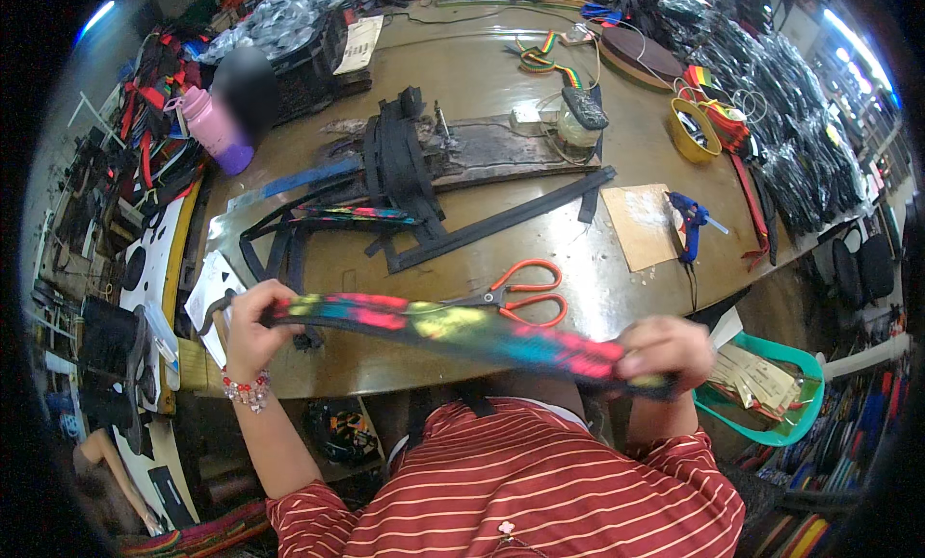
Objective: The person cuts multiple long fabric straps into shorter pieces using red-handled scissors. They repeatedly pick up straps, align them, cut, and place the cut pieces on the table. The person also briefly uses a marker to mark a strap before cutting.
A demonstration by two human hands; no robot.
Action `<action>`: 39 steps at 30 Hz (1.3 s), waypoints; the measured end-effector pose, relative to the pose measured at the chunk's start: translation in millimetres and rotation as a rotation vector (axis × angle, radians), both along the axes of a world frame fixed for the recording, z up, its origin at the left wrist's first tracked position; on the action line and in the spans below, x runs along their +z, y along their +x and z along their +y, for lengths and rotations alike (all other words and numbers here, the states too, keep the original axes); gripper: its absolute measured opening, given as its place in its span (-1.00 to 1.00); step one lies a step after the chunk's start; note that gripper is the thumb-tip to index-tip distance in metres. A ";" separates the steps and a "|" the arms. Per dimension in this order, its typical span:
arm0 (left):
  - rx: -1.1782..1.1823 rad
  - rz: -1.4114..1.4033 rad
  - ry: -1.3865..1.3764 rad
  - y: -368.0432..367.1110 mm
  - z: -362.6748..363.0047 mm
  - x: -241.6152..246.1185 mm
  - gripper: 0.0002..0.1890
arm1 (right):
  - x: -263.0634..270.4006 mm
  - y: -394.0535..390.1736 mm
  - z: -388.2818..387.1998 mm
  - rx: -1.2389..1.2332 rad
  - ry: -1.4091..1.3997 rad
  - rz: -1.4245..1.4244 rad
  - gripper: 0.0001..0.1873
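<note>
A multicoloured fabric strap with a dark edge is stretched between my two hands, above the near edge of the table. My left hand grips its left end. At its right end my right hand is closed around it, blurred. Behind the strap lie scissors with orange handles, their blades partly hidden by it. Farther back, black webbing straps are draped over a worn wooden board, with narrow patterned strips in front of them.
On the table's right are a blue glue gun, a piece of tan board and a yellow bowl. A pink and purple bottle stands at the left. Below the right edge is a green basket. Another person's arm shows lower left.
</note>
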State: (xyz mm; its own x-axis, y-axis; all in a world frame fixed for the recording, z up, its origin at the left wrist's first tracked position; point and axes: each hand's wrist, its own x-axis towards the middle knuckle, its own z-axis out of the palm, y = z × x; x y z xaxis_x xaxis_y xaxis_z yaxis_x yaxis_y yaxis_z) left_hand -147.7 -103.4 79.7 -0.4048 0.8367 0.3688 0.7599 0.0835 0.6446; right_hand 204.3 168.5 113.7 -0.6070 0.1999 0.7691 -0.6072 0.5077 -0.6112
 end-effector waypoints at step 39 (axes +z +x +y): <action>0.133 0.105 0.388 101.7 99.3 -13.7 -0.26 | -10.6 -21.4 52.0 -0.496 0.130 0.392 -0.82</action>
State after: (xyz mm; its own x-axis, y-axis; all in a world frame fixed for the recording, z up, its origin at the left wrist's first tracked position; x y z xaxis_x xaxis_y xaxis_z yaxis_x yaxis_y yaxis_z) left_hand -46.1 -4.2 66.0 -0.4436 0.5702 0.6914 0.8222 -0.0482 0.5672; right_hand 182.9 220.5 103.1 -0.1354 0.2748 0.9519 -0.4467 0.8406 -0.3062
